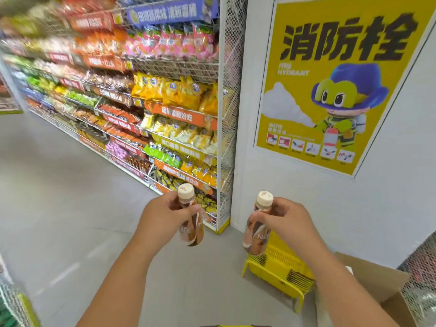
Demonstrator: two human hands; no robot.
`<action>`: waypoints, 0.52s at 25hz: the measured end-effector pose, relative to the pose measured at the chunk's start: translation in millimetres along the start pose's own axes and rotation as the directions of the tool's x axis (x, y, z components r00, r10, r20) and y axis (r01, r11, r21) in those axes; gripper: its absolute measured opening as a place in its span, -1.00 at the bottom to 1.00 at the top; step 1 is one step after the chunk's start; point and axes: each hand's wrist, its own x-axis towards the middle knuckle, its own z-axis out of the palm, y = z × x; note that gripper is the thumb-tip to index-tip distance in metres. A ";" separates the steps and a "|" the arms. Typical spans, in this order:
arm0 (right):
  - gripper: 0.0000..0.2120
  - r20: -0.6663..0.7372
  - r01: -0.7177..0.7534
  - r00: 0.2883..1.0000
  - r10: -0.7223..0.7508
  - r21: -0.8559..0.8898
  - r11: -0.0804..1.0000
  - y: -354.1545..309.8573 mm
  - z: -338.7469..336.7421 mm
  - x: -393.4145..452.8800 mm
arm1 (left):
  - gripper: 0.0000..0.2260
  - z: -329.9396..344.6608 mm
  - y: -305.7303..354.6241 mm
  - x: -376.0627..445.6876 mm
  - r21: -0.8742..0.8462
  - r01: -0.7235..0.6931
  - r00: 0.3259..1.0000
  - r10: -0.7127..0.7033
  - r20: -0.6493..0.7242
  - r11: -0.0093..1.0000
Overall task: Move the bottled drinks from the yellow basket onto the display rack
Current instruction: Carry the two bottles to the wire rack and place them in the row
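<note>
Brown bottled drinks, one per hand: left hand [165, 214] grips left bottle [191, 223] at neck, right hand [286, 220] grips right bottle [258, 228] likewise. Yellow basket [278, 267] on floor below right bottle, beside wall corner. Snack shelving [165, 109] ahead; open grey floor [59, 185] left.

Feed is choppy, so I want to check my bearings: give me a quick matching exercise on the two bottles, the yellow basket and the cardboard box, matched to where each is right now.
Things:
1. Left bottle
2. Right bottle
3. Yellow basket
4. Cardboard box

Places:
A. On the floor, below the right hand
B. Held by the neck in the left hand
C. At the far right, beside the basket
D. Held up by the right hand

Pairs: 1-B, 2-D, 3-A, 4-C
</note>
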 end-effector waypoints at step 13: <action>-0.85 0.491 0.280 0.816 -0.305 0.126 0.952 -117.2 24.7 62.5 | -0.77 -71.1 87.6 -54.7 -0.096 0.065 0.923 -0.097 -0.372 0.993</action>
